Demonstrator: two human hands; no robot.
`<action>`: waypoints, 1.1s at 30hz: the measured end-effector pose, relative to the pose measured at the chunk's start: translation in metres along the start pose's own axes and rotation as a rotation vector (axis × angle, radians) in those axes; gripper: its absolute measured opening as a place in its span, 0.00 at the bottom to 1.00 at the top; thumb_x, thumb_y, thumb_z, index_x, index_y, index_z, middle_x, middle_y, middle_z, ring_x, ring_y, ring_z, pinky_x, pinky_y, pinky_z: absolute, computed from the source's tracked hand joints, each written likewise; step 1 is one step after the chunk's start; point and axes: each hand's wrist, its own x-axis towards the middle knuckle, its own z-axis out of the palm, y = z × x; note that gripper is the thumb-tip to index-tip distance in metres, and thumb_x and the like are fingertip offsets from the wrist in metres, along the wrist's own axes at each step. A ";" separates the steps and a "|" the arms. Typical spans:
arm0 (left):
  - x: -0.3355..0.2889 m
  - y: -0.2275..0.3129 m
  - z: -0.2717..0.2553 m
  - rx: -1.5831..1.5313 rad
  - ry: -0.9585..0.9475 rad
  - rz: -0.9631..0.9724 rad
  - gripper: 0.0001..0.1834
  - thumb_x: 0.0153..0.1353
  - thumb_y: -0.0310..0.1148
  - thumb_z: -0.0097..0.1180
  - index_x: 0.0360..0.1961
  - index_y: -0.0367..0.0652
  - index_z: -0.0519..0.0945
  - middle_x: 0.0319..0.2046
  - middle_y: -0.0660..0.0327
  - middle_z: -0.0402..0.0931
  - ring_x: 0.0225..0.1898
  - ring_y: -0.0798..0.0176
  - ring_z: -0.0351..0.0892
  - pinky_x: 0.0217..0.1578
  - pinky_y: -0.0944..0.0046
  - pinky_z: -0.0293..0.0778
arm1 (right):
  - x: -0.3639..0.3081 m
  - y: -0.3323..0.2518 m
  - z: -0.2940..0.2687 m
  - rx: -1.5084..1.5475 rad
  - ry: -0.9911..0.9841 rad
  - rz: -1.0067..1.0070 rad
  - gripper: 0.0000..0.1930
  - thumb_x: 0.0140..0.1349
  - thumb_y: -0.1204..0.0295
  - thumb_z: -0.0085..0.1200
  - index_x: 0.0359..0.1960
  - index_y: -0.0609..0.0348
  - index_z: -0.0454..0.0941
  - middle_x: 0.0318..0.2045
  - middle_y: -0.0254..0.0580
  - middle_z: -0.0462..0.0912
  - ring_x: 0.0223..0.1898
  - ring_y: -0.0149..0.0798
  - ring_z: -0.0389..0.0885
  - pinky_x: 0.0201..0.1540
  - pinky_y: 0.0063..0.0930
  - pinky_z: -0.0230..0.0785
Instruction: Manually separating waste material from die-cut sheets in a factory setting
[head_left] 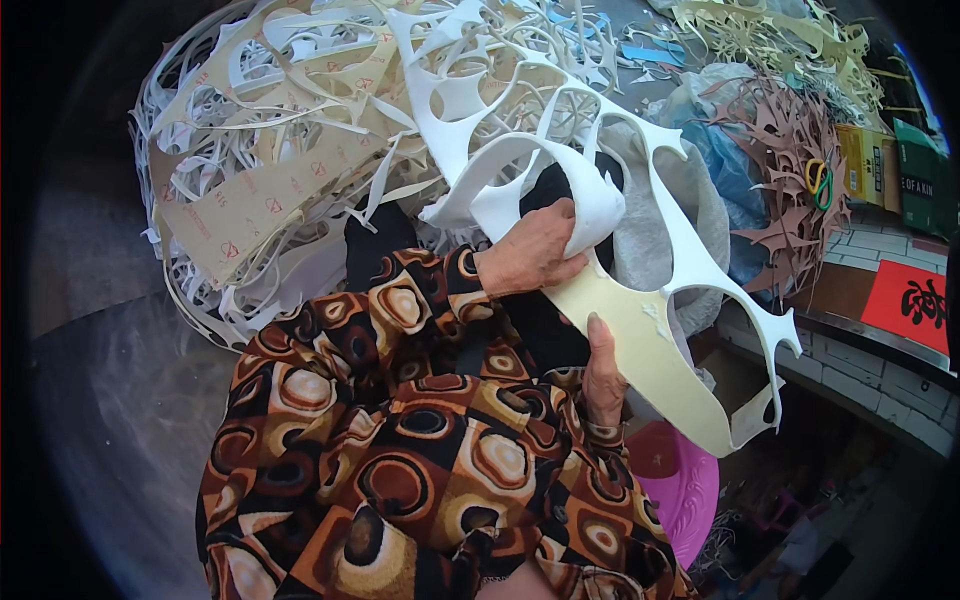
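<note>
Across my lap lies a long die-cut foam sheet (655, 345), cream on one face and white on the other, with rounded cut-outs along it. My left hand (535, 247) has its fingers closed on a white strip (598, 208) of it that curls over in a loop. Lower down, my right hand (603, 372) pinches the sheet's near edge, its thumb on the cream face and its other fingers hidden beneath. A white lattice of cut-out foam (455, 100) stretches up and away from the loop.
A big heap of cream and white foam offcuts (270, 200) rises at the far left. Brown offcuts (790, 170) with green-and-yellow-handled scissors (820, 185) on them lie to the right, beside a red paper (908, 305). A pink plastic stool or basin (690, 490) shows below my right hand.
</note>
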 end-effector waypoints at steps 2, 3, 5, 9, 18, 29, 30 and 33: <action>0.001 -0.004 0.000 0.005 -0.065 0.004 0.20 0.44 0.30 0.54 0.41 0.37 0.70 0.33 0.48 0.68 0.35 0.44 0.70 0.37 0.53 0.69 | 0.000 0.001 -0.003 -0.068 -0.016 0.016 0.13 0.58 0.75 0.45 0.43 0.68 0.70 0.37 0.44 0.77 0.37 0.36 0.75 0.44 0.27 0.66; 0.001 -0.006 0.003 -0.022 -0.026 0.020 0.17 0.44 0.29 0.53 0.38 0.38 0.70 0.31 0.48 0.69 0.33 0.44 0.71 0.35 0.53 0.69 | 0.001 0.001 -0.004 -0.141 -0.018 0.018 0.12 0.58 0.74 0.45 0.42 0.68 0.71 0.36 0.43 0.77 0.37 0.35 0.75 0.44 0.26 0.65; 0.002 -0.007 0.007 -0.048 0.013 0.034 0.14 0.45 0.28 0.51 0.36 0.38 0.70 0.28 0.48 0.70 0.31 0.44 0.71 0.33 0.54 0.68 | 0.000 0.005 -0.007 -0.213 -0.020 0.022 0.12 0.59 0.74 0.45 0.41 0.68 0.72 0.35 0.42 0.78 0.36 0.34 0.74 0.45 0.25 0.64; 0.004 -0.007 0.009 -0.083 -0.003 -0.030 0.18 0.41 0.29 0.53 0.37 0.37 0.70 0.31 0.48 0.69 0.33 0.43 0.71 0.36 0.53 0.69 | 0.000 0.017 -0.010 -0.318 0.048 -0.037 0.12 0.58 0.73 0.47 0.40 0.68 0.73 0.35 0.43 0.78 0.37 0.35 0.74 0.44 0.27 0.64; -0.004 -0.014 -0.013 -0.499 -0.112 -0.231 0.19 0.48 0.37 0.59 0.39 0.37 0.72 0.32 0.58 0.73 0.34 0.65 0.71 0.37 0.65 0.67 | 0.000 0.016 -0.007 -0.203 0.040 -0.009 0.12 0.58 0.74 0.47 0.41 0.68 0.73 0.36 0.45 0.78 0.37 0.37 0.75 0.44 0.28 0.65; 0.001 -0.015 -0.008 -0.324 -0.060 -0.074 0.15 0.43 0.37 0.55 0.30 0.37 0.72 0.22 0.51 0.73 0.26 0.46 0.73 0.28 0.57 0.68 | 0.000 0.005 -0.005 -0.420 -0.005 -0.056 0.11 0.56 0.72 0.52 0.39 0.67 0.74 0.35 0.47 0.79 0.35 0.40 0.77 0.40 0.30 0.67; 0.000 -0.015 -0.008 -0.325 -0.058 -0.078 0.15 0.43 0.37 0.55 0.30 0.37 0.72 0.22 0.51 0.73 0.26 0.46 0.73 0.28 0.57 0.68 | -0.001 0.004 -0.003 -0.478 0.012 -0.088 0.11 0.56 0.72 0.52 0.38 0.66 0.75 0.34 0.47 0.79 0.34 0.40 0.77 0.39 0.30 0.68; -0.001 -0.015 -0.006 -0.328 -0.049 -0.086 0.14 0.43 0.35 0.54 0.29 0.37 0.71 0.23 0.50 0.73 0.27 0.46 0.73 0.29 0.57 0.68 | 0.001 -0.001 0.001 -0.518 0.026 -0.127 0.11 0.55 0.71 0.52 0.36 0.66 0.75 0.33 0.46 0.79 0.33 0.41 0.78 0.38 0.31 0.68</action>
